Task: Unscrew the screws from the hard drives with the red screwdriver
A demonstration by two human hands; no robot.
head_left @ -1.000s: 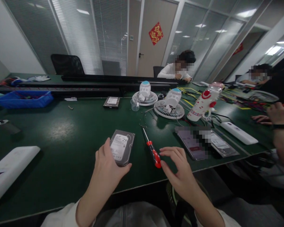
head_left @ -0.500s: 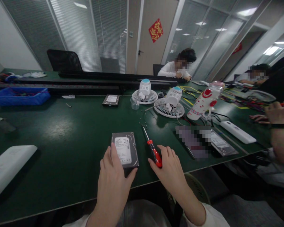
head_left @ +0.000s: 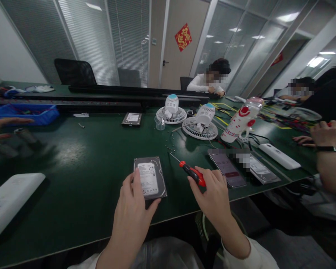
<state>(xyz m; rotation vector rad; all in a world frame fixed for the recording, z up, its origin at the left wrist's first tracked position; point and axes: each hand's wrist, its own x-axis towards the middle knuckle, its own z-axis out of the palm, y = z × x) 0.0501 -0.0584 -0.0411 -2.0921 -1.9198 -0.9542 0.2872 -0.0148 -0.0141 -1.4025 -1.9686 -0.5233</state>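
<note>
My left hand [head_left: 136, 198] grips the near left side of a hard drive [head_left: 151, 179], its thumb at the near edge. The drive lies with its white label up on the green table [head_left: 81, 194]. In my right hand [head_left: 212, 188] is a screwdriver [head_left: 193, 173] with a red and black handle, held by the handle's end. Its shaft points away and to the left, with the tip close to several small screws [head_left: 172, 148]. Those screws lie scattered just beyond the drive.
Further back are a second hard drive [head_left: 131, 119], a clear cup [head_left: 159, 123] and two white fans [head_left: 200, 125]. A phone [head_left: 226, 168], a bottle [head_left: 240, 121] and a white power bank [head_left: 280, 156] stand or lie right. Another person's hand [head_left: 8, 125] reaches in at left, near a blue tray [head_left: 49, 115].
My right hand has moved right and lifted the screwdriver's handle, which now slants more. A co-worker's hand has come in at the left edge. My left hand stays on the hard drive.
</note>
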